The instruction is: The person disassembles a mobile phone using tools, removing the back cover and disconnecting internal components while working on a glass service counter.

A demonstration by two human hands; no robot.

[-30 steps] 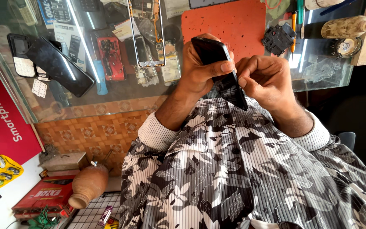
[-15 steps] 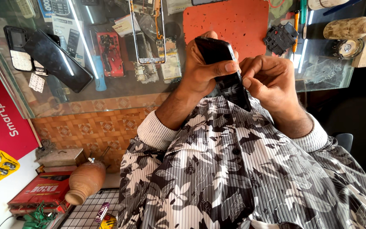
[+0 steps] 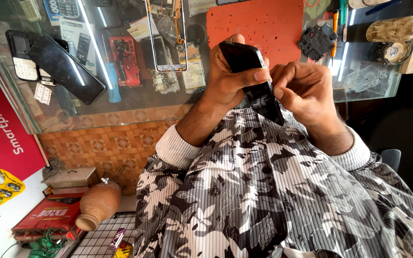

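A black smartphone [image 3: 249, 76] is held upright in front of my chest, over the edge of a glass counter [image 3: 135, 102]. My left hand [image 3: 228, 71] wraps around its upper part, thumb across the face. My right hand [image 3: 304, 91] pinches the phone's right edge with thumb and fingertips. The phone's lower end points down toward my patterned shirt [image 3: 264, 191].
An orange work mat [image 3: 259, 24] lies on the glass behind the phone. Another black phone [image 3: 65, 67] rests at the left, phone frames and parts [image 3: 166, 43] under the glass, tools and a small black part [image 3: 317, 40] at the right. A clay pot [image 3: 96, 205] stands on the floor.
The view shifted slightly; both hands and the phone sit a little lower in it. My right fingers have closed in on the phone's edge.
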